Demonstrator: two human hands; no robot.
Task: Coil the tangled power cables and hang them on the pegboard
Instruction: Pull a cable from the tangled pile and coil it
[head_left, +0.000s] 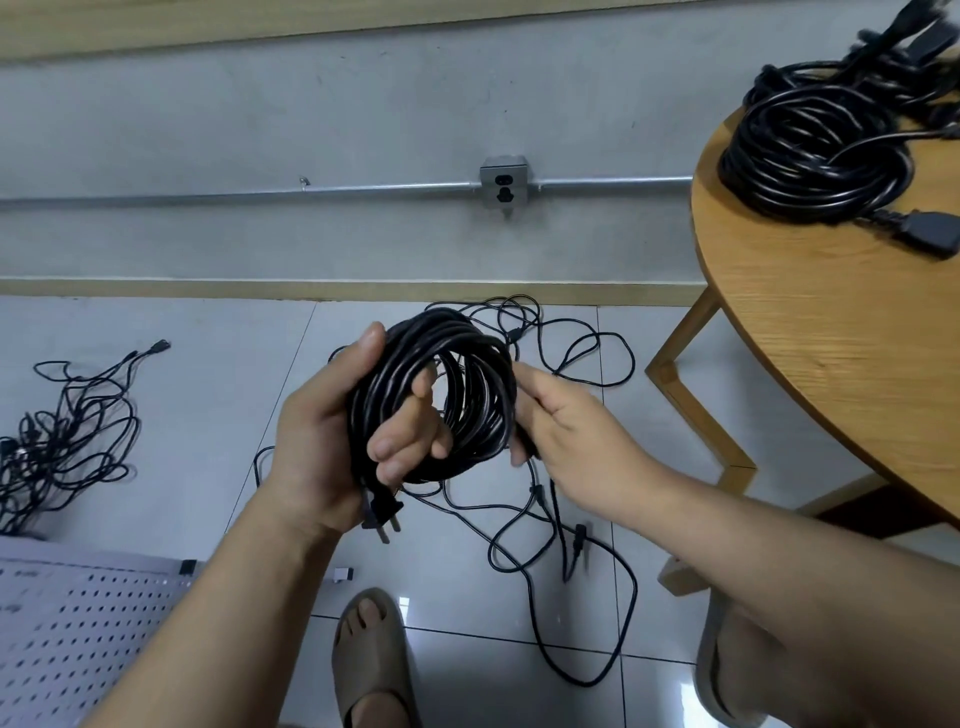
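Fig. 1, head view. L hand (324, 447) gripped black cable coil (470, 358), fingers curled thru its centre, plug (382, 512) hanging below. R hand (576, 431) pinched coil's right rim. Coil was held above floor, w/ tangled cables (62, 436) and pegboard (78, 634) at left. 2nd coil (810, 171) lay on desk (831, 364).

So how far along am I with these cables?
Done: coiled cables sit on the table. In hand: your left hand grips a coil, your right hand pinches its edge. Left: the floor tangle, the loose cable underfoot, and hanging; the pegboard in view holds none.

Grey wall (260, 130), tiled floor (208, 415), wooden table (831, 338)
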